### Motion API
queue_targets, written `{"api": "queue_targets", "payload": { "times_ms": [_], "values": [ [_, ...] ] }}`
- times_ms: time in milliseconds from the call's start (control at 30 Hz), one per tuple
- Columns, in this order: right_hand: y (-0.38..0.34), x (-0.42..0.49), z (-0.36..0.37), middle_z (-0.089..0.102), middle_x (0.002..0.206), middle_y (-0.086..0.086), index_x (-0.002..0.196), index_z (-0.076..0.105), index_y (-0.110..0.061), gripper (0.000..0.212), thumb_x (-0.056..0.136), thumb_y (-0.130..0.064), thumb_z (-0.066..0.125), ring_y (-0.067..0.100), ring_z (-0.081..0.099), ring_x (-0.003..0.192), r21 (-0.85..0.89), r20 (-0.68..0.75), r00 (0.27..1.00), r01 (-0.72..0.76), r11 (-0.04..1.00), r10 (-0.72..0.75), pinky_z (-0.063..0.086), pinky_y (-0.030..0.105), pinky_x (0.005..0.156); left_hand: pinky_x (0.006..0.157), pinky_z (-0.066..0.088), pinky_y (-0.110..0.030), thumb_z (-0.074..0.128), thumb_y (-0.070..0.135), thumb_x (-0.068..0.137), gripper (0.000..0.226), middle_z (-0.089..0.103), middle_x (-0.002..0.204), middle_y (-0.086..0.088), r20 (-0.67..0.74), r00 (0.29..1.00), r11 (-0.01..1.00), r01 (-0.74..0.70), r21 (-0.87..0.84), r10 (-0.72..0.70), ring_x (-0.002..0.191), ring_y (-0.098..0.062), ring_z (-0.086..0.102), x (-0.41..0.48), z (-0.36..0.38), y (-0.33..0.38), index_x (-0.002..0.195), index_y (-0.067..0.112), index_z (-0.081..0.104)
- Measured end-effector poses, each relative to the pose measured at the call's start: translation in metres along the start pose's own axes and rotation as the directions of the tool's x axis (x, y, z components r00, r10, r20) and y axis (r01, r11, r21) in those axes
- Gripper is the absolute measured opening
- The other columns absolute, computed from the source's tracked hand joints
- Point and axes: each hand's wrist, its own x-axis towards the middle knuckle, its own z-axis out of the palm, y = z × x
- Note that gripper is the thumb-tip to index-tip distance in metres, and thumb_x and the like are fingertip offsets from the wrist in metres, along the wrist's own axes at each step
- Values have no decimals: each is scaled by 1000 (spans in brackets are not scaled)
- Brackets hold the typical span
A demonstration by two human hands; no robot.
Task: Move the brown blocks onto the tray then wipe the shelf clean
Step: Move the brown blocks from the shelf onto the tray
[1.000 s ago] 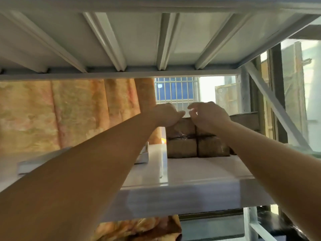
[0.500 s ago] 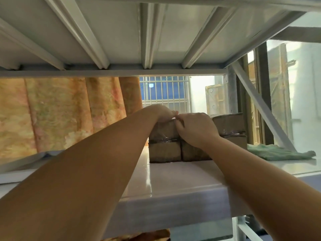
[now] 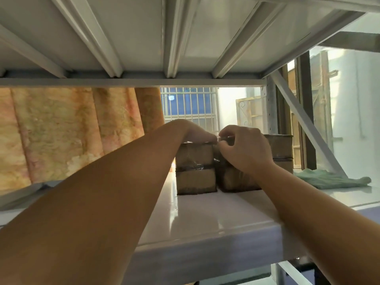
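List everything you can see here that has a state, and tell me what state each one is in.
brown blocks: wrapped in clear film, stacked two high on the shelf, none on the tray yet.
left hand: resting on top of the left stack.
right hand: fingers curled, pinching the film at the stack top.
green cloth: crumpled on the shelf, right of the blocks, untouched.
tray: on the shelf at far left, contents hidden.
shelf: glossy, not yet wiped.

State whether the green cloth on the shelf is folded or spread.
Neither neatly: the green cloth lies crumpled flat on the shelf.
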Motion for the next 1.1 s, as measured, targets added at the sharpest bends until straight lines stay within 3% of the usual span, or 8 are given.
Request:
{"api": "queue_targets", "payload": {
  "times_ms": [33, 100, 233, 400, 567, 733, 967, 1100],
  "values": [
    [0, 0, 0, 73, 97, -4, 101, 69, -26, 21, 86, -32, 57, 15, 65, 88, 2, -8, 1000, 0, 1000, 0, 54, 34, 83, 60, 44, -24, 36, 38, 98, 36, 54, 82, -5, 5, 1000, 1000, 13, 13, -13, 72, -16, 53, 0, -2, 1, 115, 13, 56],
    [1, 0, -1, 73, 98, -5, 101, 69, -25, 21, 87, -34, 57, 15, 65, 88, 8, -8, 1000, 10, 1000, -10, 54, 34, 83, 55, 40, -22, 40, 36, 97, 29, 47, 74, -4, 2, 999, 999, 35, -13, -35, 64, -13, 47, 2, -4, 1, 86, 12, 53],
    [0, -2, -1, 72, 102, -6, 102, 69, -27, 22, 87, -36, 56, 15, 64, 91, -3, 31, 998, 56, 998, -56, 53, 36, 84, 59, 40, -26, 42, 35, 94, 29, 47, 74, -6, -80, 996, 991, 29, -129, -39, 64, -15, 49, 9, -3, -7, 74, 14, 47],
    [-2, -1, 0, 69, 114, -4, 108, 67, -27, 32, 89, -47, 51, 16, 58, 106, -49, 34, 998, 56, 997, -54, 43, 31, 87, 63, 39, -26, 48, 39, 91, 25, 45, 75, -3, -355, 935, 973, -59, -223, -25, 65, -14, 46, 12, -6, -24, 85, 15, 49],
    [-9, 1, 4, 61, 126, 5, 127, 55, -27, 67, 82, -73, 37, 30, 55, 116, -365, 111, 994, 20, 931, 22, 38, 45, 99, 70, 36, -28, 51, 36, 90, 21, 43, 75, -1, -376, 925, 985, -21, -170, -46, 64, -14, 43, 0, -10, -43, 90, 16, 47],
    [-17, 4, 2, 56, 120, 7, 123, 57, -22, 51, 84, -54, 47, 30, 58, 105, -468, 240, 970, 86, 880, 32, 43, 40, 86, 71, 37, -28, 51, 37, 87, 28, 43, 75, -2, -371, 927, 999, 38, -39, -50, 64, -12, 41, -7, -6, -55, 68, 18, 42],
    [-28, 46, -13, 61, 122, 8, 126, 59, -11, 56, 85, -49, 58, 26, 56, 109, -349, 532, 832, 43, 936, 160, 43, 33, 85, 65, 37, -26, 49, 36, 87, 25, 46, 77, -2, -339, 939, 997, 31, -68, -53, 67, -11, 44, -3, 0, -66, 69, 18, 45],
    [-37, 53, -16, 57, 125, 10, 129, 55, -8, 56, 86, -43, 61, 28, 54, 112, -378, 591, 782, 48, 925, 201, 44, 34, 88, 58, 35, -26, 48, 37, 87, 27, 45, 77, -2, -334, 941, 995, 19, -98, -51, 66, -12, 43, -6, 2, -69, 70, 16, 45]
  ]
}}
